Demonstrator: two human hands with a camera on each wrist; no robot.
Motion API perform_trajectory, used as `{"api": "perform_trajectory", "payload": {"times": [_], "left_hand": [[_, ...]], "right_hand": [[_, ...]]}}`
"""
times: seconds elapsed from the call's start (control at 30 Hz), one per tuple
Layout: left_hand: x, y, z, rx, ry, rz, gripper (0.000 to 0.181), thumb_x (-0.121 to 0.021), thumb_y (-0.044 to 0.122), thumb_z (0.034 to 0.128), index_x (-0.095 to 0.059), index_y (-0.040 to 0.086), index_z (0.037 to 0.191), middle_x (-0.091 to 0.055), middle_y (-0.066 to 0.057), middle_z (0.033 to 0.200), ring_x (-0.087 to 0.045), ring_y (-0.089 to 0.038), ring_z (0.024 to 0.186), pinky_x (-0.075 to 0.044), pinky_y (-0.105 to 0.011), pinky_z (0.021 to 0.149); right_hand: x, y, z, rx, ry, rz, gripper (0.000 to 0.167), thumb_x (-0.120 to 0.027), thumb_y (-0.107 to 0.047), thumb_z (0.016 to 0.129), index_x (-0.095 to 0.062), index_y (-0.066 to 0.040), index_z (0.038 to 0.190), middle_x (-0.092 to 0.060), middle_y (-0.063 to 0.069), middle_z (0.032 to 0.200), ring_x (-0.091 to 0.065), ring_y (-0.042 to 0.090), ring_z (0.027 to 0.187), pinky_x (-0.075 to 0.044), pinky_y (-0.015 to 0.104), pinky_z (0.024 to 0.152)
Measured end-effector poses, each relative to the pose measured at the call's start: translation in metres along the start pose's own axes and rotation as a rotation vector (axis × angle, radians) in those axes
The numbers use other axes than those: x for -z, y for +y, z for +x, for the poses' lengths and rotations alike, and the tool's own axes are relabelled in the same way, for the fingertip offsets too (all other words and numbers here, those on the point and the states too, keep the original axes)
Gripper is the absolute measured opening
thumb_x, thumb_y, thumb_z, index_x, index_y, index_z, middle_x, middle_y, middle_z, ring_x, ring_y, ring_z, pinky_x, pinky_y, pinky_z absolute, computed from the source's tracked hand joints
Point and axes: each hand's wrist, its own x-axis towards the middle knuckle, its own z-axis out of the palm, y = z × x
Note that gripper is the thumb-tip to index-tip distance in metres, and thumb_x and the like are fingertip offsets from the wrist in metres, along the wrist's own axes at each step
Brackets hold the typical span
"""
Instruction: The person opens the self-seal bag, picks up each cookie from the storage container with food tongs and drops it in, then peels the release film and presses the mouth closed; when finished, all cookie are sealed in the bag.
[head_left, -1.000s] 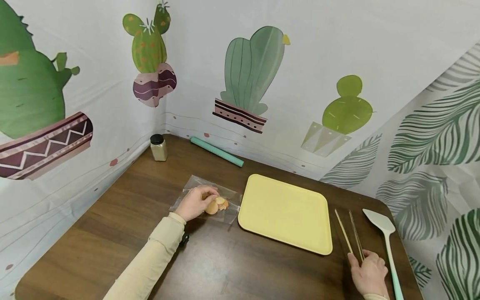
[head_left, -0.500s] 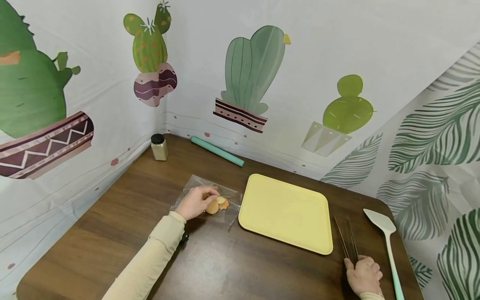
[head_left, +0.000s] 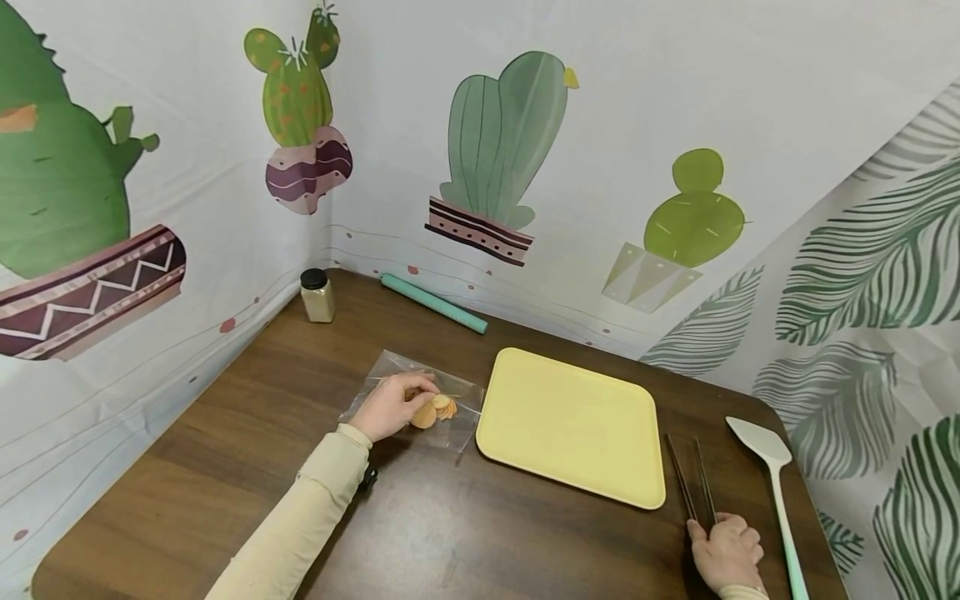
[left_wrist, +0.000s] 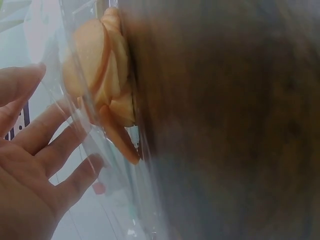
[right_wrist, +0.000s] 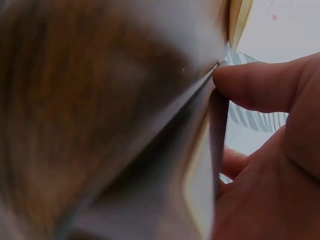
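Tongs (head_left: 680, 477) have shifted slightly nearer the person, gripped between the right hand's (head_left: 726, 552) thumb and fingers, their near end hidden. Left of them, the left hand (head_left: 392, 406), fingers loosely apart, touches a clear bag (head_left: 464, 395) with orange slices (head_left: 425, 416).

Head view: I look forward and down over the table (head_left: 450, 525). Wrist views: close up; head and left share the plastic bag (head_left: 462, 397).

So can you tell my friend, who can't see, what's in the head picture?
A left hand touches a clear bag of orange-coloured slices; the right hand holds tongs. Between them, a yellow tray lies on a brown table.
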Motion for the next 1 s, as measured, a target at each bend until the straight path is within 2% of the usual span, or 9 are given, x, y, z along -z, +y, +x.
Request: {"api": "perform_trajectory", "payload": {"times": [0.23, 0.47, 0.57, 0.67, 0.8, 1.0], "left_hand": [[0.001, 0.001, 0.0, 0.008, 0.0, -0.024, 0.012, -0.065, 0.013, 0.0942, -0.074, 0.007, 0.102, -0.062, -0.014, 0.128, -0.062, -0.029, 0.111, -0.052, -0.042, 0.088], [0.001, 0.001, 0.0, 0.006, 0.0, -0.024, 0.012, -0.065, 0.012, 0.0944, -0.074, 0.007, 0.101, -0.062, -0.015, 0.127, -0.063, -0.029, 0.108, -0.053, -0.042, 0.087], [0.002, 0.001, 0.0, 0.006, 0.011, -0.028, 0.011, -0.065, 0.011, 0.0944, -0.074, 0.007, 0.1, -0.063, -0.016, 0.125, -0.063, -0.029, 0.107, -0.052, -0.043, 0.088], [0.002, 0.001, 0.0, 0.002, 0.039, 0.006, 0.01, -0.064, 0.012, 0.095, -0.073, 0.008, 0.098, -0.066, -0.014, 0.12, -0.063, -0.028, 0.104, -0.052, -0.043, 0.086], [0.003, 0.002, 0.0, 0.006, 0.076, 0.068, 0.01, -0.062, 0.013, 0.0964, -0.07, 0.007, 0.099, -0.067, -0.011, 0.116, -0.062, -0.027, 0.102, -0.05, -0.045, 0.084], [0.005, 0.001, 0.002, 0.027, 0.1, 0.066, 0.01, -0.059, 0.014, 0.098, -0.067, 0.007, 0.101, -0.067, -0.011, 0.116, -0.062, -0.026, 0.105, -0.05, -0.044, 0.087]], "right_hand": [[0.001, 0.003, 0.004, 0.007, -0.039, -0.037, 0.052, -0.042, -0.02, 0.097, -0.025, 0.027, 0.112, -0.024, 0.045, 0.102, -0.021, 0.063, 0.103, -0.021, 0.065, 0.089], [-0.002, 0.002, 0.004, -0.04, 0.004, -0.048, 0.054, -0.046, -0.022, 0.096, -0.029, 0.026, 0.114, -0.029, 0.046, 0.104, -0.025, 0.063, 0.107, -0.025, 0.065, 0.091], [-0.002, 0.0, 0.002, -0.082, 0.025, -0.02, 0.062, -0.05, -0.029, 0.096, -0.028, 0.024, 0.117, -0.025, 0.046, 0.106, -0.022, 0.063, 0.108, -0.028, 0.067, 0.09], [0.001, -0.004, -0.001, -0.109, 0.06, 0.002, 0.067, -0.053, -0.037, 0.095, -0.03, 0.02, 0.12, -0.022, 0.047, 0.109, -0.022, 0.064, 0.109, -0.032, 0.069, 0.085], [0.005, -0.011, -0.004, -0.1, 0.091, 0.004, 0.072, -0.05, -0.045, 0.096, -0.033, 0.018, 0.124, -0.021, 0.049, 0.113, -0.021, 0.065, 0.109, -0.033, 0.07, 0.081], [0.011, -0.035, -0.007, -0.048, 0.108, 0.009, 0.07, -0.05, -0.044, 0.098, -0.037, 0.018, 0.127, -0.024, 0.046, 0.114, -0.022, 0.062, 0.109, -0.031, 0.068, 0.083]]}}
